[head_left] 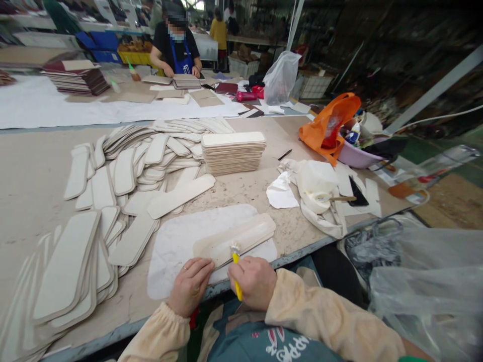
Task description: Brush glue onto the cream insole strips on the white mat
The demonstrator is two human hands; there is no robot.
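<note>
Panel [234, 234] lies near table edge [302, 253], left grip [191, 285] uncurled at its end, right grip [253, 281] closed around brush [236, 258].

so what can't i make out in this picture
In the head view:
Mid-handle of the yellow-handled brush: covered by the right grip.
Underside of the long cream rounded panel: faces the flat white sheet.
Lower-left cream oblong panels: blurred, cut off by the frame edge.
Left side of the lilac round basin: behind the crumpled orange bag.
</note>
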